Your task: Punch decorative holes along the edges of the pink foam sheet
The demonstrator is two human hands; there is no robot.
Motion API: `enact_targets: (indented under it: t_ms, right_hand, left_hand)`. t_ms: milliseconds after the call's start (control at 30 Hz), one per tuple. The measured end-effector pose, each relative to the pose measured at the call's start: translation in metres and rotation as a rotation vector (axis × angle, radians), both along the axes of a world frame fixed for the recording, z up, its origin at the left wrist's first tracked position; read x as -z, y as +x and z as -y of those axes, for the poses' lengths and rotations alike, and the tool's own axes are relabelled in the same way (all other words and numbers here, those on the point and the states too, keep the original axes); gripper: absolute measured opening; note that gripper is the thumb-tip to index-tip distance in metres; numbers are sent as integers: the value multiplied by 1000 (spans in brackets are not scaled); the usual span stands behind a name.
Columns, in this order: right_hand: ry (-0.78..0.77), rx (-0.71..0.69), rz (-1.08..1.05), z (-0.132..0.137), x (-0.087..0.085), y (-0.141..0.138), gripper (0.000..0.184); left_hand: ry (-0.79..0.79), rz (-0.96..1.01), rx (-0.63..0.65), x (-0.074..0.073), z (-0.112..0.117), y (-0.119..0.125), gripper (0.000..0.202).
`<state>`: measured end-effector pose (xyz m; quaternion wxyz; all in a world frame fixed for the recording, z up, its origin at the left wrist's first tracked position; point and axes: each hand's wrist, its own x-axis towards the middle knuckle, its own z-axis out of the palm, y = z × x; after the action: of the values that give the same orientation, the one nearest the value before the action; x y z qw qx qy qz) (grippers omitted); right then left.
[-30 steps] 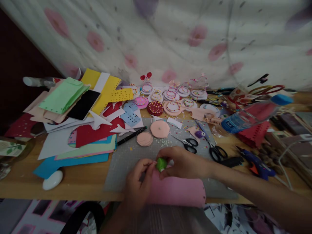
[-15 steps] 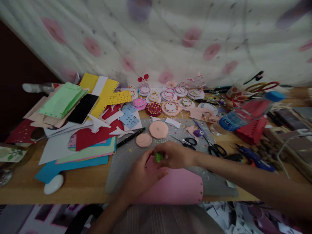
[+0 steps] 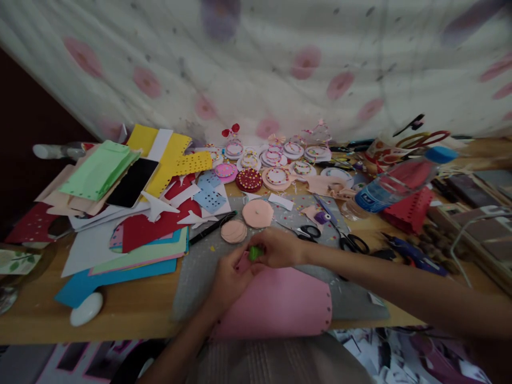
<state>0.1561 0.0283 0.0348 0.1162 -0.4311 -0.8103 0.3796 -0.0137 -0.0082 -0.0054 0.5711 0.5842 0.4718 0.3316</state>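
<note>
A pink foam or paper sheet [image 3: 286, 301] lies over the front edge of the grey cutting mat [image 3: 192, 290], with a row of small dark holes down its right end. Its upper left corner is pinched in my left hand [image 3: 232, 282]. At that same corner, my right hand [image 3: 280, 246] has its fingers closed round a small green object [image 3: 255, 253], partly covered by the fingers, so its kind is unclear. Just beyond my hands are a peach disc [image 3: 258, 213], a stack of thin peach circles [image 3: 234, 231] and a black pen [image 3: 212, 228].
Black-handled scissors [image 3: 354, 244], a water bottle [image 3: 394, 184] and a blue glue gun [image 3: 418, 256] stand or lie to the right. Coloured sheets [image 3: 136, 266], a phone [image 3: 134, 183] and a white oval object [image 3: 87, 309] are left. Beaded discs [image 3: 249, 180] line the back.
The whole view has shifted slightly, so most things appear a little further left. Both hands stay at the pink sheet's corner, the right still on the green object.
</note>
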Motion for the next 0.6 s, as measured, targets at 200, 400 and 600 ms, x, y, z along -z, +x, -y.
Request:
enact_targets:
  t_ms: [200, 400, 600]
  right_hand:
    - [-113, -25, -45, -16, 13, -2, 14]
    - [-335, -69, -168, -24, 22, 6, 27]
    - [-529, 79, -376, -22, 17, 20, 29]
  left_hand:
    - [-68, 59, -6, 3, -11, -2, 43]
    - [-220, 175, 95, -3, -11, -15, 57]
    - [-352, 63, 22, -4, 10, -30, 35]
